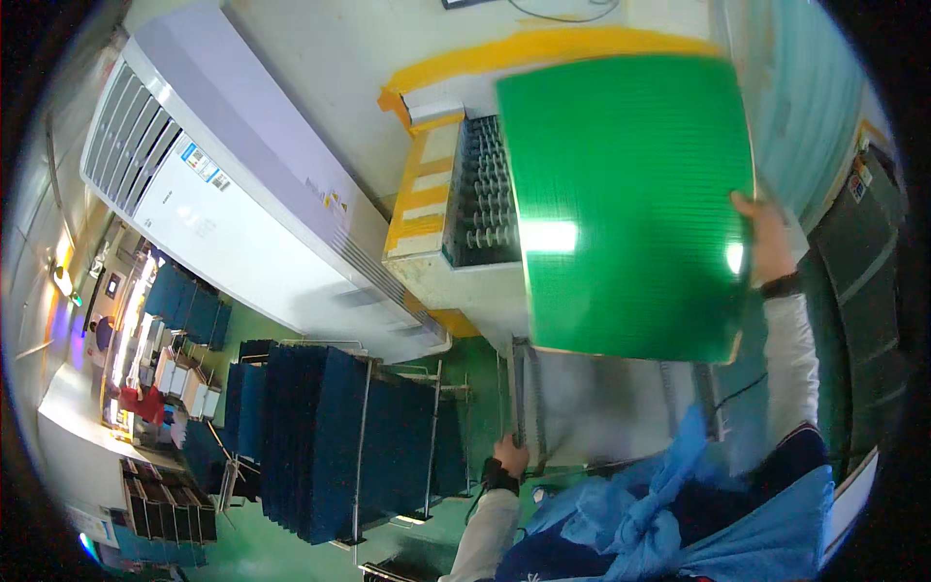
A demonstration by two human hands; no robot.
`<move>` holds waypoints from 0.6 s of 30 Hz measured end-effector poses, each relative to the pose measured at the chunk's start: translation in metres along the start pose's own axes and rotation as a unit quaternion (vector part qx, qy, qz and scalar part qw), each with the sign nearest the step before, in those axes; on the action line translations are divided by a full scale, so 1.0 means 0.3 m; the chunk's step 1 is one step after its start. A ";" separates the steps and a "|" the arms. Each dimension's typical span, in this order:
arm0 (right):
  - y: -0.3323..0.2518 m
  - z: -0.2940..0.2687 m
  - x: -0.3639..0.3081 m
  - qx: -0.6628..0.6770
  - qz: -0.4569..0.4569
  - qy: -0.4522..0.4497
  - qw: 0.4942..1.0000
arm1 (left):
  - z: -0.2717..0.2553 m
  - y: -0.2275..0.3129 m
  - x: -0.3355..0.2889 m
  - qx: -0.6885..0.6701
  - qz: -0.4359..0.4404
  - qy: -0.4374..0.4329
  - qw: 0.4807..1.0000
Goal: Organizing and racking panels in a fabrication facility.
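A large green rectangular panel [630,204] with fine lines across it and a thin pale edge is held up at an angle. My right hand [768,238] grips its right edge, the thumb on the front face and the other fingers hidden behind. Behind the panel's left side stands a white machine [465,281] whose opening shows rows of rollers [488,184]. Lower down, my left hand [509,454] is closed at the near left corner of a metal frame [519,398]. A flat grey surface [611,407] lies within that frame, below the panel.
A tall white air conditioner [262,223] stands left of the machine. Racks of dark blue panels [339,436] fill the lower left. Farther left are another rack [167,500] and a person in red [144,403]. Dark grey material [858,301] stands at the right, near a translucent curtain [810,107].
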State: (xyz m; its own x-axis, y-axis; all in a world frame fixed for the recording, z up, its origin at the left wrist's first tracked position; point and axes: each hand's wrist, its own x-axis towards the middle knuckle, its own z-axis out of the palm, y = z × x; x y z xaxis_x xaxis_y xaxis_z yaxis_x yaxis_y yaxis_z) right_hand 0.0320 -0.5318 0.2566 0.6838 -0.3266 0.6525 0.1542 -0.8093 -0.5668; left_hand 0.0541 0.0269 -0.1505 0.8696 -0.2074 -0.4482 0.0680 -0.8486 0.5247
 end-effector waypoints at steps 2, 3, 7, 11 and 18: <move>0.015 0.097 -0.037 -0.018 -0.016 0.008 1.000 | 0.045 -0.093 0.033 0.018 0.001 0.025 1.000; -0.010 0.183 -0.056 0.133 0.108 0.028 0.985 | 0.047 -0.098 0.032 0.017 -0.007 0.026 0.999; 0.244 0.383 -0.076 0.059 0.015 0.005 0.998 | 0.071 -0.145 0.116 -0.074 -0.007 -0.029 0.997; 0.199 0.615 -0.021 0.135 0.167 0.027 0.976 | 0.114 -0.217 0.100 0.012 -0.031 0.008 0.999; 0.460 0.814 0.043 0.016 0.085 0.007 0.996 | -0.035 0.058 -0.016 -0.071 -0.023 -0.036 0.997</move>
State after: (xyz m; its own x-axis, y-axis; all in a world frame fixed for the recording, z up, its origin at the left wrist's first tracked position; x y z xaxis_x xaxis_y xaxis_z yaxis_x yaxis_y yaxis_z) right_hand 0.2362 -0.5285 0.0640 0.6916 -0.4644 0.5532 0.0606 -0.7259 -0.6851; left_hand 0.0562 0.0182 -0.1318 0.8271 -0.2085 -0.5219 0.1796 -0.7819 0.5970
